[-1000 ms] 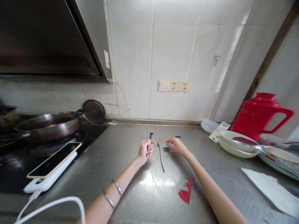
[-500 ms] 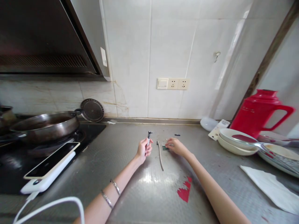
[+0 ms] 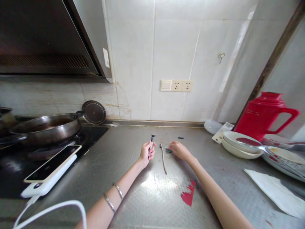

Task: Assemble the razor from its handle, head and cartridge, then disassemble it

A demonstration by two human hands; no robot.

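My left hand (image 3: 147, 151) is closed around the grey handle of what looks like a razor (image 3: 152, 141), held upright with its small dark head at the top. On the steel counter to its right lies a thin beige stick (image 3: 163, 162) with a dark tip at the far end. My right hand (image 3: 179, 149) rests low over the counter, fingers bent together at several small dark strips (image 3: 169, 151); its fingertips partly cover them. Behind that hand lies one more small black strip (image 3: 180, 138). A torn red scrap (image 3: 188, 195) is nearer me.
On the left are a hob with a steel pan (image 3: 47, 127), a phone (image 3: 53, 163) on a white power bank, and a white cable (image 3: 50, 208). A red thermos jug (image 3: 263, 116), stacked bowls (image 3: 240, 152) and a white paper sheet (image 3: 274, 190) are on the right.
My right hand's fingers have shifted very slightly, and more of the dark strips shows beside them. My left hand keeps its hold on the razor, nearly still.
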